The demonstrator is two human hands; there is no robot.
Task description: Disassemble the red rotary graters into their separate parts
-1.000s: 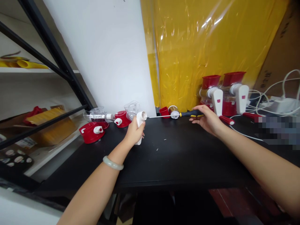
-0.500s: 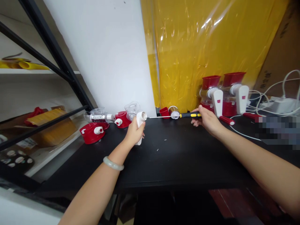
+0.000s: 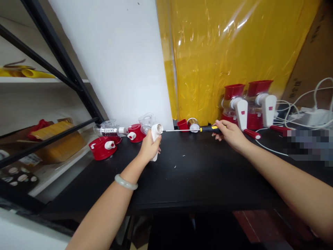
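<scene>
2 red-hoppered grinders are standing behind the right hand, which is gripping the screwdriver; above the black tabletop, the left hand is clasping the white crank.

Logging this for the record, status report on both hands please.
Left hand gripping white part. Right hand on screwdriver, tip at the part's end. Grater drum just behind the shaft, nothing seen blocking.

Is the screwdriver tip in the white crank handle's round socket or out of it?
Cannot tell: the screwdriver's thin shaft reaches the socket's rim, but its tip is too small to make out.
</scene>
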